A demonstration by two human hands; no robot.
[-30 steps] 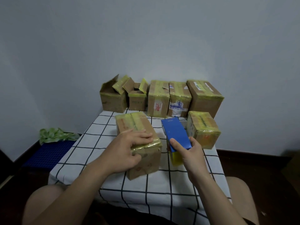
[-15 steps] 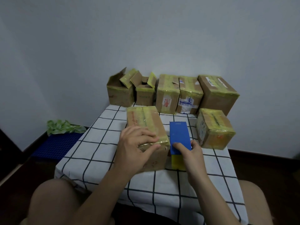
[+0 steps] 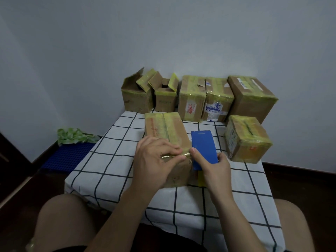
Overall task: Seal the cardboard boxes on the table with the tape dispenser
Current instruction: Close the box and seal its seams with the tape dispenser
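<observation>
— Pale wall at the back, and before it a counter with a white checked cloth. What stands on it?

— Near the person stands one box, with yellow tape along its top. At the right, apart from it, is a small box, also taped. By the wall there is a row: two open boxes at the left and three closed boxes at the right.

— Where is the dispenser?

— The dispenser is blue and is just beside the box, at its near right corner. The right hand grips it, with the thumb on the left side and the fingers on the right side.

— And the left hand?

— The left hand lies on the near top edge of the box. Its fingers are curled, and together with the thumb they pinch the shiny tape at this edge.

— Is something beside the counter?

— On the floor at the left is a blue mat, and on it lies something green and crumpled. What it is, one cannot tell.
</observation>
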